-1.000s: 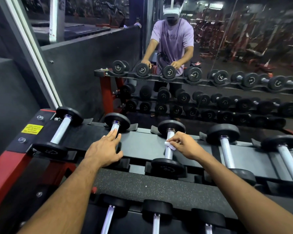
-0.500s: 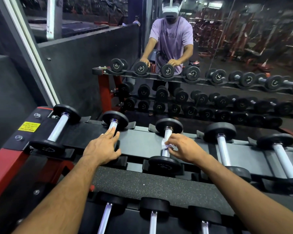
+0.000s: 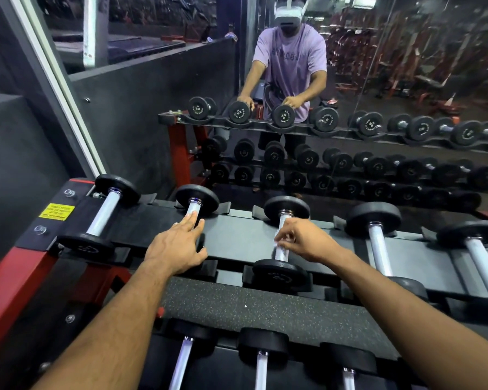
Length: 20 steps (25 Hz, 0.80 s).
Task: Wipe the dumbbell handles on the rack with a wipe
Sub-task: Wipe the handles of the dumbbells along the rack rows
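Several black dumbbells with silver handles lie on the top shelf of the rack (image 3: 237, 237). My right hand (image 3: 304, 240) pinches a small white wipe (image 3: 278, 244) around the handle of the third dumbbell (image 3: 281, 253) from the left, near its lower half. My left hand (image 3: 178, 246) rests flat, fingers spread, over the handle of the second dumbbell (image 3: 197, 202), hiding most of that handle. The leftmost dumbbell (image 3: 104, 213) lies untouched.
More dumbbells (image 3: 378, 243) lie to the right, and a lower shelf (image 3: 265, 308) carries three more handles below my arms. A mirror (image 3: 350, 108) right behind the rack reflects a person and the gym. A grey wall (image 3: 17, 164) stands at the left.
My right hand has slid the wipe down the third dumbbell's handle toward me. My left hand stays on the second dumbbell.
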Tool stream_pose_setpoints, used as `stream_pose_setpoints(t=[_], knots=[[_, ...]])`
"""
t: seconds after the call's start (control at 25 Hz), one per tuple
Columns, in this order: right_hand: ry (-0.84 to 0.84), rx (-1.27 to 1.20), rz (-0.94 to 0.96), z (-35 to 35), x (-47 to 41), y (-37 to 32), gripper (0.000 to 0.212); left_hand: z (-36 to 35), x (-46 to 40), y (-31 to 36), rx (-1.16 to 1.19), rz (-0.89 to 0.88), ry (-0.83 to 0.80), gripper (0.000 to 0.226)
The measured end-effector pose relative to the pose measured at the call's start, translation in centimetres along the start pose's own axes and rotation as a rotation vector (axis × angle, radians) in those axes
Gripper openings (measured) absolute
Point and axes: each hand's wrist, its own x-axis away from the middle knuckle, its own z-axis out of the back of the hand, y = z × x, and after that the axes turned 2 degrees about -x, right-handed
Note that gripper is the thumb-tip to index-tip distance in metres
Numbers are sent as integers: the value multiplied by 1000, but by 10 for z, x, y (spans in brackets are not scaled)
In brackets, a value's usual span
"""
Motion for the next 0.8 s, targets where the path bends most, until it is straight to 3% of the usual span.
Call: stream_pose_setpoints(t=[0.16,0.28,0.48,0.56,0.64,0.8], knots=[[203,208,-126,0,-17,4,19,0,-1,0,9,4,4,73],[229,150,-97,-7,-16,5,18,-1,-1,-1,8,6,4,74],[-143,-160,-94,1,17,-6,9,0,0,-3,17,9,1,73],[-155,-268,-133,1,29,-6,6,1,0,-2,14,5,2,73],[2,-430,-210,-6,34,4,5,0,0,0,7,3,6,73],[533,-727,-497,-22,20,16,3,0,-2,0,5,-7,17,73]])
